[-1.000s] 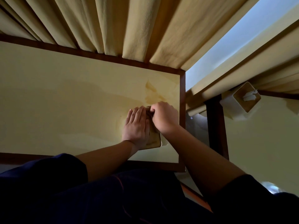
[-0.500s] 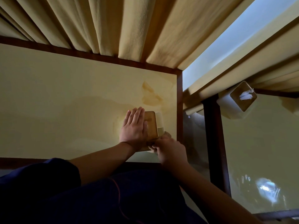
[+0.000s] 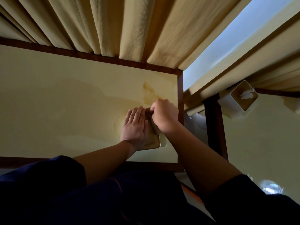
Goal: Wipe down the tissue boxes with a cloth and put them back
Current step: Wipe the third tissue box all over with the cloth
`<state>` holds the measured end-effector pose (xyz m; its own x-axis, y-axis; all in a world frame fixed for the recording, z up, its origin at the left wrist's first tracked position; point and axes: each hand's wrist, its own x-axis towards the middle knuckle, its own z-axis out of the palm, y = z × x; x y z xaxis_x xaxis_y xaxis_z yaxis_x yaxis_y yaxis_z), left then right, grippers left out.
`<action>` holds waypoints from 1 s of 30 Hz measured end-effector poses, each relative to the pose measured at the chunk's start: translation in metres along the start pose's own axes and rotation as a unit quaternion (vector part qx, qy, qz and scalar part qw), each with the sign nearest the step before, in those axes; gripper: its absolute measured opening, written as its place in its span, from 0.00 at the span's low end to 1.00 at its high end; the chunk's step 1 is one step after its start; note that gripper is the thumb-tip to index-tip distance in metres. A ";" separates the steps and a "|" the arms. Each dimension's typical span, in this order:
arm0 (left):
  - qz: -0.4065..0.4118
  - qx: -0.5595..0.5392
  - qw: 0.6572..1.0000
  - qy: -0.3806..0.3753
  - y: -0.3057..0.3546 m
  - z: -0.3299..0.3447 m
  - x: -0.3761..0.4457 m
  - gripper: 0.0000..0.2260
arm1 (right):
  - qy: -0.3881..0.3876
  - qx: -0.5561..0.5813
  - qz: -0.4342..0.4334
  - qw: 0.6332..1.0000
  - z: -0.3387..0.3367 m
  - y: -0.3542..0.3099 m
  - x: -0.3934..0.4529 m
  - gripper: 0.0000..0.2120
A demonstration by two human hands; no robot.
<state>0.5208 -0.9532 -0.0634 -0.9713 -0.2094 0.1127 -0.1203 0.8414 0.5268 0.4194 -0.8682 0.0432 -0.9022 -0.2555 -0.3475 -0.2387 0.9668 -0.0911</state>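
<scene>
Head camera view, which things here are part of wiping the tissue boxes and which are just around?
Job:
tissue box under both hands
left hand, flat on it
right hand, curled over it
second tissue box

Around:
curtain
table

Dim and warm-toned; daylight through window gap [image 3: 227,51]; glare spot on right surface [image 3: 269,189]; foreground in shadow; wide-angle bending at edges.

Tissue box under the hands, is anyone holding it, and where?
The left hand lies flat on the tissue box lid's left side; the right hand is curled at its far end.
</scene>
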 end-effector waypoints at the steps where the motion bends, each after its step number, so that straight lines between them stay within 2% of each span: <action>1: 0.000 -0.001 1.000 0.002 0.000 0.001 -0.001 0.24 | 0.004 0.006 -0.001 1.000 0.002 0.001 -0.002 0.10; 5: 0.007 -0.003 1.000 0.007 -0.005 0.006 0.004 0.25 | 0.010 0.033 -0.017 0.999 0.021 0.014 -0.025 0.08; 9: 0.005 -0.004 1.000 -0.008 -0.006 0.006 0.003 0.26 | -0.044 0.049 -0.055 0.996 0.032 0.029 -0.070 0.10; 15: 0.015 0.002 1.000 -0.021 -0.003 0.004 0.002 0.27 | -0.059 0.056 -0.080 0.993 0.046 0.047 -0.115 0.07; 19: 0.024 0.004 1.000 -0.014 -0.002 0.006 0.004 0.26 | -0.037 0.039 -0.069 0.996 0.042 0.040 -0.097 0.03; 22: 0.031 0.008 0.999 0.005 -0.004 0.009 0.005 0.25 | -0.015 0.032 -0.038 0.999 0.039 0.032 -0.067 0.14; 26: 0.038 0.011 0.999 0.019 -0.007 0.013 0.006 0.24 | 0.025 0.034 -0.022 0.999 0.027 0.020 -0.026 0.08; 30: 0.035 0.006 0.999 0.017 -0.006 0.011 0.005 0.24 | 0.059 0.046 -0.033 0.997 0.034 0.021 -0.016 0.10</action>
<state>0.5139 -0.9536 -0.0755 -0.9698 -0.1661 0.1786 -0.0541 0.8606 0.5063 0.4411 -0.8438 0.0156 -0.9228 -0.3125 -0.2255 -0.2706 0.9421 -0.1981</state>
